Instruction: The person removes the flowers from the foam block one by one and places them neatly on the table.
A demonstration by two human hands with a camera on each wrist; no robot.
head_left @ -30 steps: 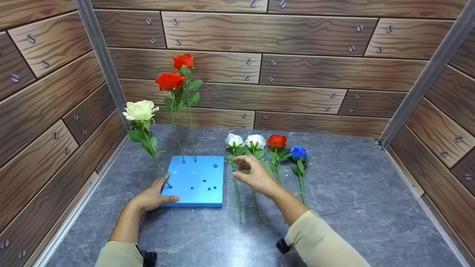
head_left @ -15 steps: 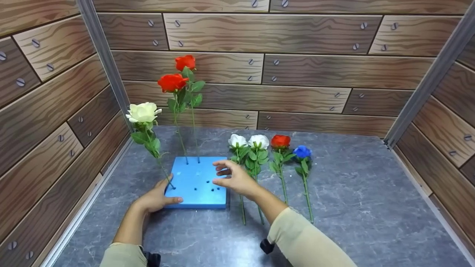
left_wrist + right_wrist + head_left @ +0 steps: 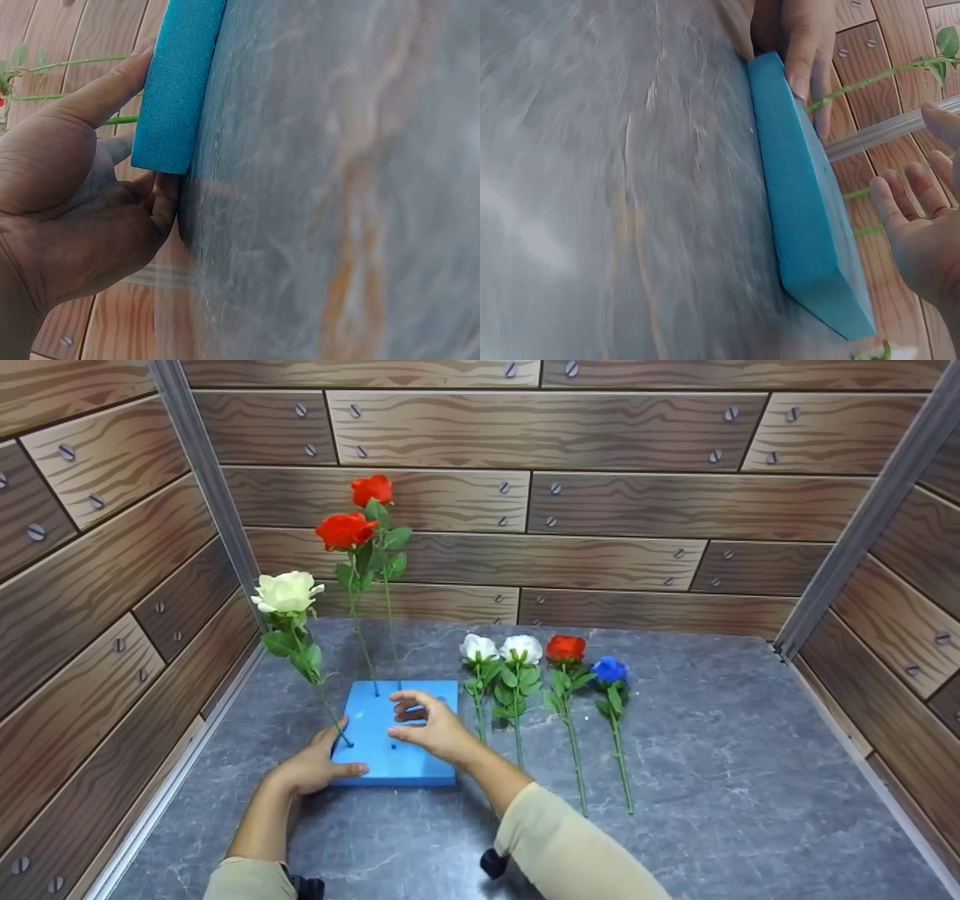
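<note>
A blue foam block (image 3: 420, 772) with small holes lies flat on the table. My left hand (image 3: 311, 765) grips its left edge; in the left wrist view the thumb lies on the top face of the block (image 3: 176, 90) and other fingers are at its side. Upright in the block stand a cream rose (image 3: 286, 591) and two red roses (image 3: 345, 531). My right hand (image 3: 439, 727) hovers over the block, fingers loosely bent and apart, holding nothing. In the right wrist view, a gap separates the right hand (image 3: 930, 247) from the block (image 3: 795, 202).
Right of the block, two white roses (image 3: 521, 649), a red rose (image 3: 565, 649) and a blue rose (image 3: 610, 669) lie side by side, stems toward me. Wood-print walls (image 3: 600, 502) enclose the grey marbled table (image 3: 720, 750) at the back and sides.
My right hand has moved left, from above the lying white roses to above the blue block. The left hand keeps its place on the block, and the roses stay put.
</note>
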